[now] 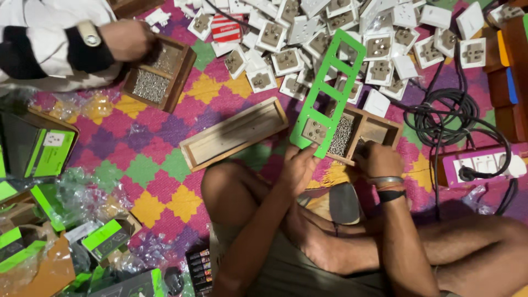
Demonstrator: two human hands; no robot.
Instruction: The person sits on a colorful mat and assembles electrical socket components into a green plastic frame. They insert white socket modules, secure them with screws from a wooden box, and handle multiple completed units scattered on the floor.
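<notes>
**Socket frame assembly: one module seated, remaining openings unfilled**

A green multi-opening frame (328,93) is gripped at its lower end by the left hand (300,165), held tilted above the patterned floor mat (159,137). One socket module (315,131) is seen seated in the lowest opening; the other openings stand empty. The right hand (379,159) is closed, fingertips down in a wooden screw tray (357,132). A heap of loose white socket modules (330,33) lies beyond. Judged early in progress.

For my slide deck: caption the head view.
Left hand holds green frame; right hand reaches into wooden screw box.
</notes>
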